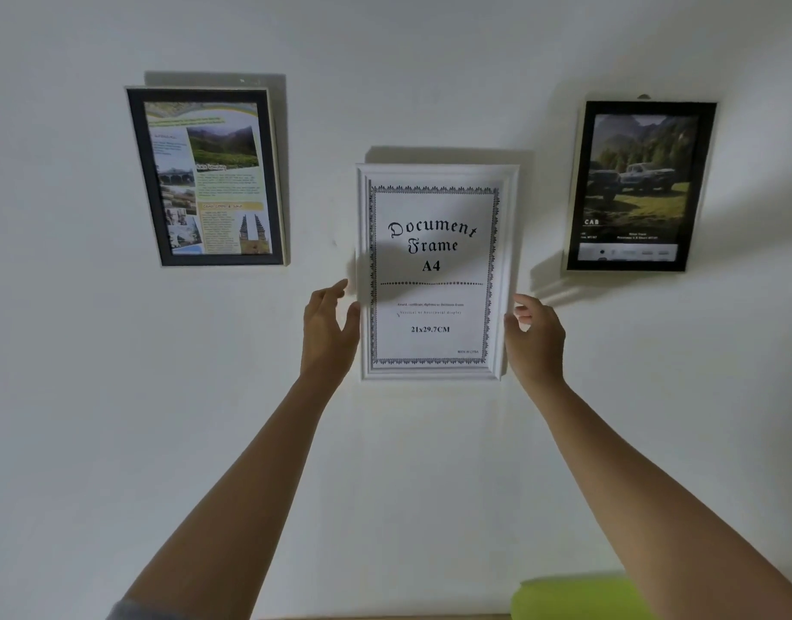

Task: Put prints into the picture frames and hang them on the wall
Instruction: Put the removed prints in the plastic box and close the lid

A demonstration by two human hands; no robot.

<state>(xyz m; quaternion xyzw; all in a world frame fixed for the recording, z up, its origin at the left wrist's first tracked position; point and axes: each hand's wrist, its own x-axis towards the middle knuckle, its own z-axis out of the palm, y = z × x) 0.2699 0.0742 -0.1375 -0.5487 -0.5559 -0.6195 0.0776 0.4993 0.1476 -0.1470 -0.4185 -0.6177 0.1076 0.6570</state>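
The left frame [206, 176] and right frame [638, 185] hang with prints. The middle white frame [437, 173], also on the wall [430, 60], shows its stock insert [432, 302]. Our left hand [329, 326] and right hand [537, 335] flank it, relaxed and holding nothing.

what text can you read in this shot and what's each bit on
"Document Frame A4": paper insert in the white frame, in the middle.
"21x29.7CM": same insert, lower down.
"CAB": truck poster in the black frame on the right.
Too small or blurred: the insert's fine print, the lines under "CAB", and all text on the brochure in the dark frame on the left.
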